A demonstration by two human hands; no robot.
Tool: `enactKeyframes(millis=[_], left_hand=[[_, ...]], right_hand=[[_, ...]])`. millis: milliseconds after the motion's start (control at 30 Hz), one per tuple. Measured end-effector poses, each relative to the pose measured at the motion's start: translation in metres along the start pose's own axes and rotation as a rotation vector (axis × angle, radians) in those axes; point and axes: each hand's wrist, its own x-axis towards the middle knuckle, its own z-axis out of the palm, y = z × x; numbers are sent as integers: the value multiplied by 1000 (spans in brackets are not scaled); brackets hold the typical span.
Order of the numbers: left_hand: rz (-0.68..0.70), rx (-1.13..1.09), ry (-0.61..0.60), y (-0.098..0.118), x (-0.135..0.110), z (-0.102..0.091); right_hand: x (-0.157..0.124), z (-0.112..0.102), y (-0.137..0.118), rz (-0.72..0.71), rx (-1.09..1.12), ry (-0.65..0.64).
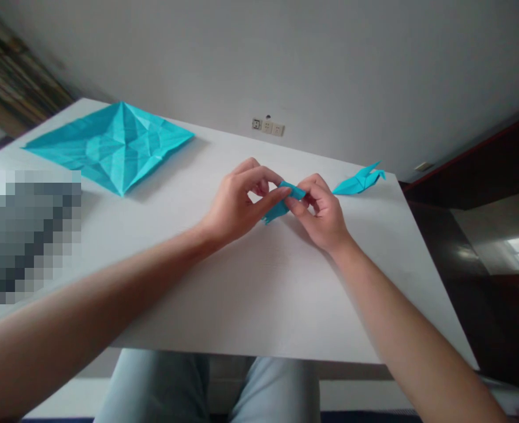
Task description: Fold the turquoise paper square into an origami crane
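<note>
A small folded piece of blue paper (277, 211) is held between both hands, a little above the white table (259, 294). My left hand (241, 194) pinches it from the left, thumb and index finger closed on its upper part. From the right, my right hand (320, 211) pinches the same paper with thumb and fingers. Fingers cover much of the paper, so its full shape is hidden. Just beyond my right hand sits a blue origami crane (360, 181), near the table's far right corner.
A large creased sheet of blue paper (109, 147) lies unfolded at the back left. At the left edge is a blurred-out dark object (21, 235). Behind the table stands a grey wall with sockets (268, 127). Dark furniture (475, 170) is off the right side.
</note>
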Motion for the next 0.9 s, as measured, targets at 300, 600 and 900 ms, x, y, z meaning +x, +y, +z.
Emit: enactKeyframes(millis=[300, 600, 900], left_hand=[[-129, -269, 31, -8, 4, 4], [-174, -258, -99, -4, 0, -4], [-199, 39, -410, 5, 0, -2]], right_hand=[[-1, -1, 7, 141, 50, -123], [7, -6, 9, 252, 326, 153], [8, -4, 5, 211, 268, 158]])
